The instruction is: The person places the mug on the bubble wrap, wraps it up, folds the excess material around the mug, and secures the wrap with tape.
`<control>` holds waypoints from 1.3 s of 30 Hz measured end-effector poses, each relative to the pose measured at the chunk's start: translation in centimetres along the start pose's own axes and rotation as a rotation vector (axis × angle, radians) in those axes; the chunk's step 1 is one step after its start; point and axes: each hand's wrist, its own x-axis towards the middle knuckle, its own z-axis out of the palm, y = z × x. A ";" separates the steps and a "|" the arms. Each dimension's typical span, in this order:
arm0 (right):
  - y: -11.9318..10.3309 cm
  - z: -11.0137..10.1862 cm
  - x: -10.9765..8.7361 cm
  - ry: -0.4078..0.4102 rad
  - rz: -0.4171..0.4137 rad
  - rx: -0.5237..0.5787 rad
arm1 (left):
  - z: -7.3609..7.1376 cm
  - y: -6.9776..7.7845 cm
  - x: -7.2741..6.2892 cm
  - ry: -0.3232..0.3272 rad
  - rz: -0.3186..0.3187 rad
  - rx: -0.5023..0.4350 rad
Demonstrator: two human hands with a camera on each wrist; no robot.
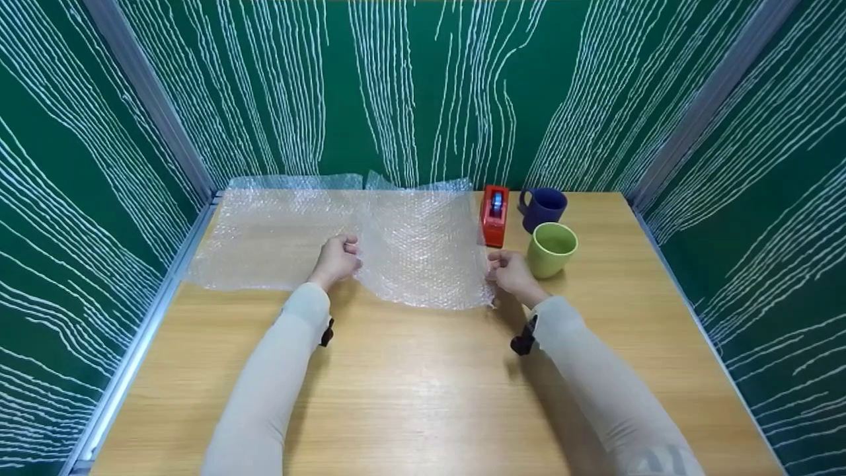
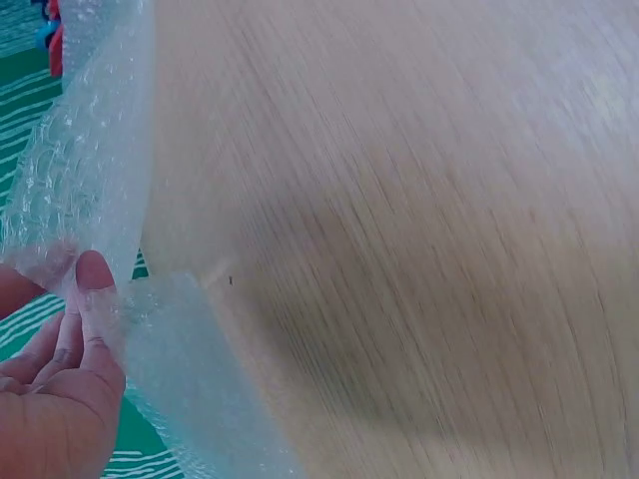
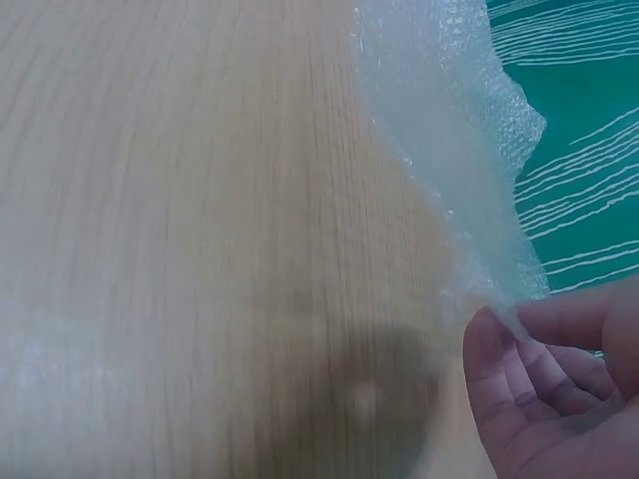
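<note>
In the head view, two clear sheets of bubble wrap lie side by side. The left hand (image 1: 338, 259) pinches the left edge of the right-hand bubble wrap sheet (image 1: 426, 248) between thumb and fingers. At that sheet's opposite edge, the right hand (image 1: 512, 272) pinches the film too; the right wrist view shows its thumb and index finger on a gathered corner of bubble wrap (image 3: 439, 130). The other bubble wrap sheet (image 1: 271, 231) spreads to the left, behind the left hand. In the left wrist view, the left hand (image 2: 65, 389) has film between thumb and fingers.
A red tape dispenser (image 1: 494, 218) stands just beyond the right hand. A green cup (image 1: 552, 251) is close beside that hand, with a dark blue mug (image 1: 543, 206) behind it. Green walls with white lines (image 1: 423, 86) enclose the wooden table (image 1: 410, 383).
</note>
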 end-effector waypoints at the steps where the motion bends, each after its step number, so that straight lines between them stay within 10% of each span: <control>1: 0.0 -0.1 -0.1 -0.006 -0.003 0.001 | -0.1 0.0 -0.1 -0.002 0.003 0.006; 26: 0.2 -1.9 -4.2 -0.209 0.102 0.017 | -0.4 -0.5 -3.3 -0.063 0.047 -0.018; 39: 0.2 -1.4 -3.1 -0.196 0.125 0.079 | 0.1 -0.7 -4.9 -0.094 0.078 -0.011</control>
